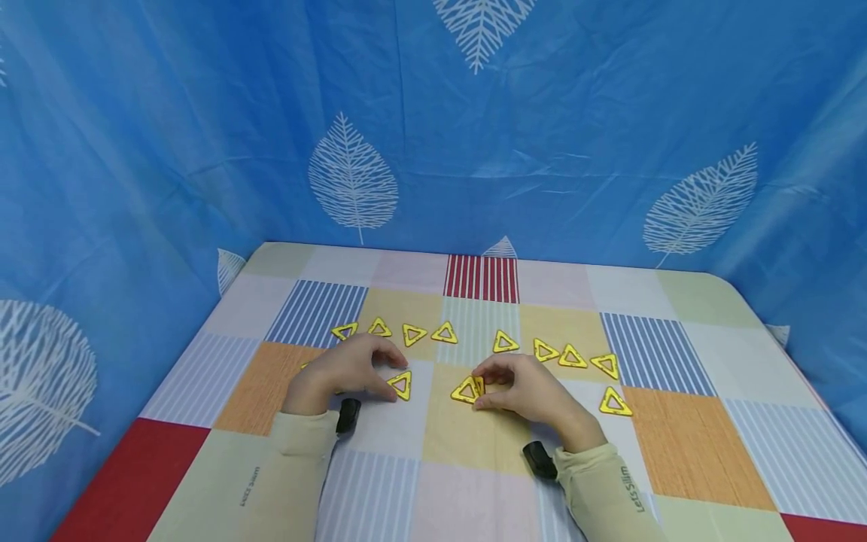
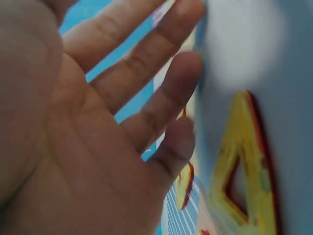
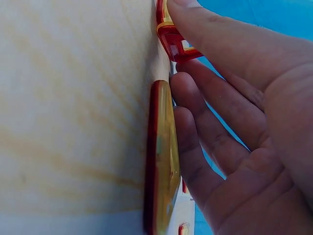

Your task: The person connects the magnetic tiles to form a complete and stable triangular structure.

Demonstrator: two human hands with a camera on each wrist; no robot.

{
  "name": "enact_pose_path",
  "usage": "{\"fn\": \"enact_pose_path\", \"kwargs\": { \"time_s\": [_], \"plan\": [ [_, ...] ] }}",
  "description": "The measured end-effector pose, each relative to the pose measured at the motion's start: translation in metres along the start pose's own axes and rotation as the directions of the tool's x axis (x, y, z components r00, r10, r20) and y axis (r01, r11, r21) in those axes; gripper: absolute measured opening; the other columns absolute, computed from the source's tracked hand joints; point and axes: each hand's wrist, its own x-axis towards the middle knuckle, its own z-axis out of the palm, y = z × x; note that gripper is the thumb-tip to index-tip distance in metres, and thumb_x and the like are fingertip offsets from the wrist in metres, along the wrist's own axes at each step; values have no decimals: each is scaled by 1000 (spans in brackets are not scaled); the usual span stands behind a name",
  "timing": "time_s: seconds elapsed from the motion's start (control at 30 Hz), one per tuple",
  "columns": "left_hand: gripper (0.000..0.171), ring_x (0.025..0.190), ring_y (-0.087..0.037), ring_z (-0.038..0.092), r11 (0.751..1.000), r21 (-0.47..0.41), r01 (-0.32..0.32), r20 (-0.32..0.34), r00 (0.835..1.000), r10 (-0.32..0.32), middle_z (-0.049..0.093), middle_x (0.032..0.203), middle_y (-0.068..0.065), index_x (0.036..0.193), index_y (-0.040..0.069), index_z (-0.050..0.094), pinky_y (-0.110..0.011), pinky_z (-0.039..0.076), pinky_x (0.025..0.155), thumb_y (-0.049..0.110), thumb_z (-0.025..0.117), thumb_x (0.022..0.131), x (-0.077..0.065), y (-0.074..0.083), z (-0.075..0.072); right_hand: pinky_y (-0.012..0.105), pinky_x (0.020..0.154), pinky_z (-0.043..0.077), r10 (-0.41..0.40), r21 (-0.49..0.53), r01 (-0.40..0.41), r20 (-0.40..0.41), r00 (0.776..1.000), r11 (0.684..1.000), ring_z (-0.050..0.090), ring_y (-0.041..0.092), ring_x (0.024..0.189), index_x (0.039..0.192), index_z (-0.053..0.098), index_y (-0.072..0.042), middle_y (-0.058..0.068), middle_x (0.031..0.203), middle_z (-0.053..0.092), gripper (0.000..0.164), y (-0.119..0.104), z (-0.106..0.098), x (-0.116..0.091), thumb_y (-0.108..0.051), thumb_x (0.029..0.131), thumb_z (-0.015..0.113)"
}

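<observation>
In the head view my right hand (image 1: 524, 388) pinches a yellow triangular frame tile (image 1: 480, 384), tilted up between thumb and fingers. That tile shows red and yellow edges (image 3: 172, 41) in the right wrist view. Just left of it, close or touching, is another triangular tile (image 1: 457, 394). My left hand (image 1: 352, 369) is low over the table, thumb and index fingertips beside a flat triangular tile (image 1: 409, 385); whether they touch it is unclear. The left wrist view shows loosely extended fingers (image 2: 142, 63) and a yellow tile with a red underside (image 2: 266, 196).
Several yellow triangular tiles lie in a loose row across the back, such as one at left (image 1: 445, 339) and one at right (image 1: 572, 364). Another tile (image 1: 615, 410) sits right of my right hand. A patchwork cloth (image 1: 474, 497) covers the table; a blue leaf-print curtain (image 1: 576, 113) surrounds it.
</observation>
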Motion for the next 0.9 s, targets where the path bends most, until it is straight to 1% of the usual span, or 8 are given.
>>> {"fn": "enact_pose_path", "kwargs": {
  "time_s": [0.1,0.27,0.4,0.53,0.63,0.8,0.9],
  "plan": [
    [38,86,-15,58,999,5,41,2,999,-41,67,94,6,95,17,76,-35,49,81,10,96,64,-1,-1,1,32,81,53,5,-2,-5,2,1000,1000,63,13,89,106,75,-14,-6,97,67,35,0,0,0,-26,77,90],
    [31,84,-17,56,998,4,65,-1,998,-65,67,92,6,89,17,78,-35,49,76,7,95,65,-1,-1,0,33,81,53,1,-2,-1,5,1000,1000,64,13,89,106,75,-14,-7,96,67,35,1,0,0,-25,76,90],
    [27,85,-16,57,998,19,56,5,998,-56,67,92,7,88,18,78,-36,49,77,7,93,69,-1,0,0,32,80,53,6,5,-6,9,1000,1000,64,13,89,106,75,-14,-7,97,67,35,1,0,1,-25,77,90],
    [24,86,-15,55,999,35,29,26,999,-30,65,93,6,91,16,77,-35,48,79,4,89,74,-1,2,2,31,81,52,21,0,-21,11,1000,1000,63,13,89,107,74,-17,-9,97,67,35,-1,0,1,-26,77,90],
    [23,84,-16,53,999,47,17,33,999,-18,64,93,6,92,15,74,-34,46,77,3,86,77,0,3,3,31,81,52,30,-4,-30,10,1000,1000,63,13,90,107,74,-18,-9,97,66,34,-2,0,0,-26,77,89],
    [21,84,-17,50,998,68,12,29,999,-14,61,91,5,92,17,71,-34,44,76,7,85,80,1,5,7,32,80,52,13,-1,-13,10,1000,1000,63,14,89,106,74,-15,-7,97,67,33,-2,0,0,-25,78,89],
    [20,85,-17,52,999,52,8,26,1000,-9,61,90,5,94,19,69,-34,45,78,10,84,83,2,6,9,33,80,52,4,-3,-4,11,1000,1000,63,15,88,106,74,-14,-6,96,66,33,-2,-1,0,-25,78,89]
  ]
}}
